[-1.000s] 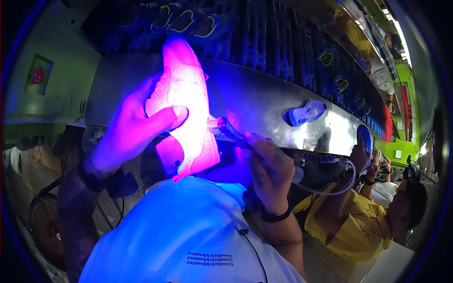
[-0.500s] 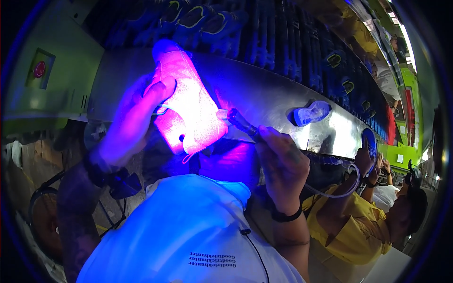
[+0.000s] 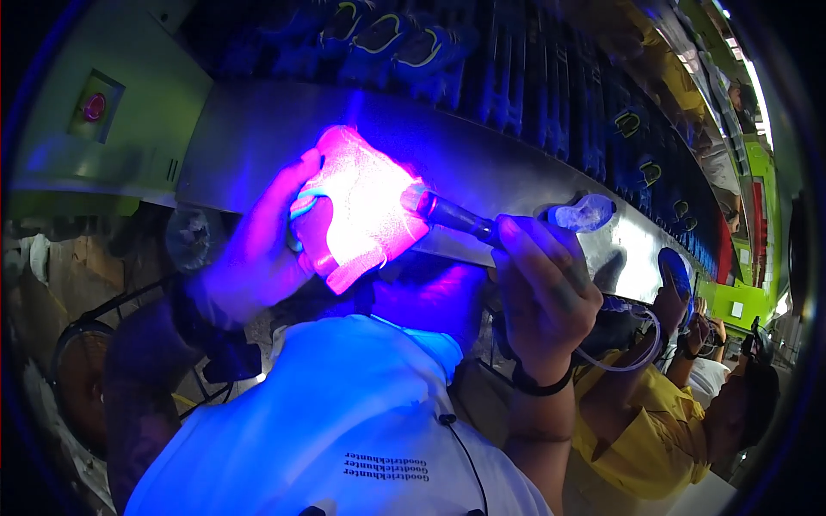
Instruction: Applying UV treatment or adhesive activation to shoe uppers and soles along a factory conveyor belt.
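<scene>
A shoe upper glows pink and white under strong blue-violet light in front of my chest. My left hand grips it from the left, thumb and fingers around its side near the opening. A blue-lit edge of trim shows by those fingers. In my right hand is a brush with a dark handle, held between thumb and fingers. The brush's tip touches the right side of the upper. Glare washes out much of the upper's surface.
Behind the upper runs a metal bench with a pale shoe sole lying on it. Shoes stand on a dark rack beyond. A co-worker in yellow holds a sole at right. A green cabinet is at left.
The upper has been turned and tilted in my left hand, its toe now less extended away from me. My right hand has shifted slightly right, the brush still against the upper.
</scene>
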Demonstrator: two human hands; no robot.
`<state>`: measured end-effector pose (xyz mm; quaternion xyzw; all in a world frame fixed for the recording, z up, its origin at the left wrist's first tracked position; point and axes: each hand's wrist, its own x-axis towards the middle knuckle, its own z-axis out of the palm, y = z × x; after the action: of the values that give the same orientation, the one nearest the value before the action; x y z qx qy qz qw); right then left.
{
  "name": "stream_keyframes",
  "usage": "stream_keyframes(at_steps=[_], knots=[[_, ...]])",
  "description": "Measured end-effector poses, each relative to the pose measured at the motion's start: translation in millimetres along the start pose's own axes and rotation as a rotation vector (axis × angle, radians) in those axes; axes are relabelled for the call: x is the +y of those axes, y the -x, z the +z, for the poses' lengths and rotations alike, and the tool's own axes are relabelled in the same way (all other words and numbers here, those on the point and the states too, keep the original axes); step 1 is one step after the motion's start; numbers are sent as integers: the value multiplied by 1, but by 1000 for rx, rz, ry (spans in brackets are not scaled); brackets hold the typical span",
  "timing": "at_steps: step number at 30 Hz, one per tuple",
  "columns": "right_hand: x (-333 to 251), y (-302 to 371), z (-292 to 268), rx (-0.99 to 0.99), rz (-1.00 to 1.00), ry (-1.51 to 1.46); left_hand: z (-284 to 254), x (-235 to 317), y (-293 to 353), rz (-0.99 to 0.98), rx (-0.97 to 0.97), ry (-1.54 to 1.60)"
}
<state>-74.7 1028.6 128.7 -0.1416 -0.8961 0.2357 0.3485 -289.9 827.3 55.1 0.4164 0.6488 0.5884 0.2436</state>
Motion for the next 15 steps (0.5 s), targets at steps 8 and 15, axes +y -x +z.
stream_keyframes(at_steps=[8,15], knots=[[8,-14,-10,-39,-138,-45,10,21,25,-407,-139,532],[17,-15,-9,-46,-172,-129,10,29,24,-1220,50,1776]])
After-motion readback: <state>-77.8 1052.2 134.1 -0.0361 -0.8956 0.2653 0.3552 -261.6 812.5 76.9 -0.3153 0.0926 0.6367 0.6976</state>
